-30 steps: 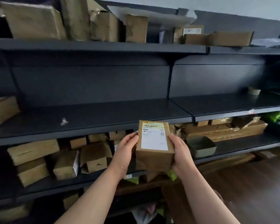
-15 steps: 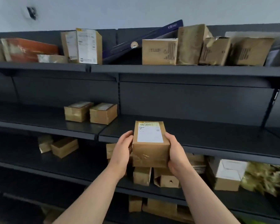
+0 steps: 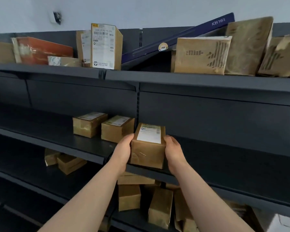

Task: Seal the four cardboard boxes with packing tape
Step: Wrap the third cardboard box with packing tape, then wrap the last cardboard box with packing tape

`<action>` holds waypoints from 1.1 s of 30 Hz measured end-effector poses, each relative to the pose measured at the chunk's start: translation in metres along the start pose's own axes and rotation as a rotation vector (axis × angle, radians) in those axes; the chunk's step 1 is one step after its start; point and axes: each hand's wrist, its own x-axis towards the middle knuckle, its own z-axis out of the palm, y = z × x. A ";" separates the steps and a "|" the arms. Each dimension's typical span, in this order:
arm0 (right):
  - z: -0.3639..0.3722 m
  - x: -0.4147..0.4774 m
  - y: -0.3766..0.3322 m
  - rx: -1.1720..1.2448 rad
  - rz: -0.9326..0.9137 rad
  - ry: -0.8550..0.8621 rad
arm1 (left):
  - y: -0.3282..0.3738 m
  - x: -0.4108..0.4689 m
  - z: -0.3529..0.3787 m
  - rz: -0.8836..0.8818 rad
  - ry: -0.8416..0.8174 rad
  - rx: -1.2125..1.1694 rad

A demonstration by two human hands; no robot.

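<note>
I hold a small brown cardboard box (image 3: 148, 148) with a white shipping label on top, wrapped in glossy tape. My left hand (image 3: 124, 149) grips its left side and my right hand (image 3: 172, 151) grips its right side. The box sits at the front edge of the dark middle shelf (image 3: 224, 164); whether it touches the shelf I cannot tell. Two similar labelled boxes (image 3: 89, 123) (image 3: 116, 128) stand side by side on the same shelf, just to the left. No tape roll is in view.
The top shelf (image 3: 157, 77) carries larger cartons, an orange box (image 3: 43, 50) and a slanted blue box marked KB161 (image 3: 177, 39). Lower shelves hold several small brown boxes (image 3: 129, 196) under my arms. A pale wall rises behind the shelving.
My view has swung left along the shelving. Both hands have carried the box forward and lower, to the middle shelf's front edge beside the two labelled boxes.
</note>
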 end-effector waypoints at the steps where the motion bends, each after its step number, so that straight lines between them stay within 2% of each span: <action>1: 0.003 0.013 -0.002 -0.008 -0.009 -0.002 | 0.003 0.012 0.003 -0.016 -0.001 -0.009; 11: 0.030 0.106 0.000 -0.071 0.048 0.054 | -0.002 0.118 0.013 -0.105 0.040 0.006; 24: 0.059 0.117 0.001 -0.087 0.051 0.233 | -0.003 0.164 -0.009 -0.043 -0.121 0.187; 27: 0.060 0.105 -0.004 -0.103 0.030 0.292 | 0.001 0.162 -0.015 0.081 -0.109 0.260; 33: 0.049 0.075 -0.011 -0.140 -0.056 0.405 | 0.018 0.144 -0.008 0.451 -0.182 0.397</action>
